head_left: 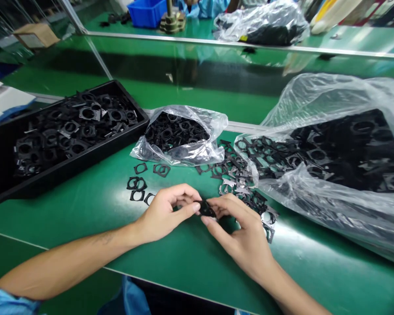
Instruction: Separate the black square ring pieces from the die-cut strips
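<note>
Between my two hands, just above the green table, is a small black plastic part (pixel 206 209). My left hand (pixel 175 208) pinches its left end between thumb and fingers. On the other side, the thumb and fingers of my right hand (pixel 238 227) close around its right end. The part is tilted, and fingers cover some of it, so its full shape is hidden. Several flat black ring-shaped frames (pixel 138 183) lie left of my left hand. A loose pile of similar black frames (pixel 239 175) spreads behind and beside my right hand.
A black tray (pixel 68 164) full of black parts stands at the left. A small clear bag (pixel 213 151) of frames lies at the middle back; a large clear bag (pixel 315 210) fills the right. Behind a metal rail (pixel 197 40) sit a blue bin (pixel 147 13) and a wrapped bundle (pixel 262 24).
</note>
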`<state>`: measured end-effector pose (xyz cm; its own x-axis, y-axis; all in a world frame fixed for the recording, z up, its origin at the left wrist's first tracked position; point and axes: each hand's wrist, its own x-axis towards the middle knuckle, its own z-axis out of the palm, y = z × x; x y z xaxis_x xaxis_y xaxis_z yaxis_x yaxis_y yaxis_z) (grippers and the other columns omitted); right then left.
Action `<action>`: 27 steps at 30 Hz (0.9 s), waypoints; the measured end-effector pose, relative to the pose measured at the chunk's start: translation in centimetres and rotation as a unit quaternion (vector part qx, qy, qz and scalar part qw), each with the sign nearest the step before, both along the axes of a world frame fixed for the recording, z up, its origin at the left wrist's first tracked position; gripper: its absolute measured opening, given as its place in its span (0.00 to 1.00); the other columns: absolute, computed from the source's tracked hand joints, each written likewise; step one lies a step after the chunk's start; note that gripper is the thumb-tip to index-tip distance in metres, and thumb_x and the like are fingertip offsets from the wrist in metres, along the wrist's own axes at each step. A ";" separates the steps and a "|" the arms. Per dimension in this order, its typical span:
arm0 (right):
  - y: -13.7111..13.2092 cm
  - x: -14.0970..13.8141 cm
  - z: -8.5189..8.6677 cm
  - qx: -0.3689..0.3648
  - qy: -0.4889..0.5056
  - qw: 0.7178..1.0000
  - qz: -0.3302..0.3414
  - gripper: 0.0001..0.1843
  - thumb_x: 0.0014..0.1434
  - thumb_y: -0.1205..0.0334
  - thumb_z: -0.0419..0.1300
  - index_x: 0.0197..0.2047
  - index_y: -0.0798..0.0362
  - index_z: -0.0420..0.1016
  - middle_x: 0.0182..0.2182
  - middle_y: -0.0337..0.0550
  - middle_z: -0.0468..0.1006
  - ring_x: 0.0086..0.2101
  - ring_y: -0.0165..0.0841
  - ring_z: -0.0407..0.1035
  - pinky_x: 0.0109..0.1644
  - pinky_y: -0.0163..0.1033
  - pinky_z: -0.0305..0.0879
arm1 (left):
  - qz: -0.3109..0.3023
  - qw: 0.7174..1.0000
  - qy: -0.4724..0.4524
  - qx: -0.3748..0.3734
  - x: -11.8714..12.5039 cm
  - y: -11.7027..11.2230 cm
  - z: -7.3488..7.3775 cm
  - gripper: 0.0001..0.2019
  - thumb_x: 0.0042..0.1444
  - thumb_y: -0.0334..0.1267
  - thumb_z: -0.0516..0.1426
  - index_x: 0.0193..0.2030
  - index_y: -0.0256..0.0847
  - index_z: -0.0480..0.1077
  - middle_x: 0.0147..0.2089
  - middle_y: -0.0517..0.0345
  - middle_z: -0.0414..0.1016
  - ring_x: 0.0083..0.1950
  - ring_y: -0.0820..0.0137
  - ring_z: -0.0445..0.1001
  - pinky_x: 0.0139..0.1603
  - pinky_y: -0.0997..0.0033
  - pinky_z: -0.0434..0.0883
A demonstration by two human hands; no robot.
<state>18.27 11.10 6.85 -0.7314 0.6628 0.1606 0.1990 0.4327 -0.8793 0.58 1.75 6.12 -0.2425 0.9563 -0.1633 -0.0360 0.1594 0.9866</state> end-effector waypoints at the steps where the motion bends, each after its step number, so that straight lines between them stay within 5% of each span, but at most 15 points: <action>1: 0.0 0.0 0.0 -0.005 0.000 1.000 0.000 0.05 0.62 0.64 0.66 0.43 0.51 0.79 0.32 0.43 0.78 0.31 0.36 0.73 0.37 0.39 0.71 | 0.006 1.000 -0.024 -0.008 0.0 0.0 -0.1 0.05 0.59 0.36 0.63 0.39 0.38 0.74 0.34 0.58 0.79 0.35 0.71 0.78 0.39 0.74 0.73; 15: -0.1 0.0 0.4 -0.040 -0.011 0.999 -0.006 0.08 0.66 0.61 0.61 0.36 0.51 0.81 0.29 0.44 0.79 0.29 0.36 0.72 0.36 0.40 0.70 | -0.031 0.999 0.017 -0.017 -0.1 0.3 -0.4 0.04 0.58 0.36 0.64 0.36 0.37 0.78 0.33 0.58 0.77 0.34 0.72 0.75 0.37 0.74 0.72; 27: 0.2 0.1 -0.1 -0.178 -0.008 0.984 -0.008 0.14 0.64 0.51 0.65 0.32 0.52 0.80 0.27 0.43 0.79 0.29 0.34 0.72 0.34 0.37 0.70 | -0.060 0.996 -0.051 -0.044 -0.2 0.4 -0.2 0.11 0.58 0.43 0.65 0.35 0.35 0.79 0.30 0.53 0.83 0.33 0.67 0.81 0.38 0.70 0.76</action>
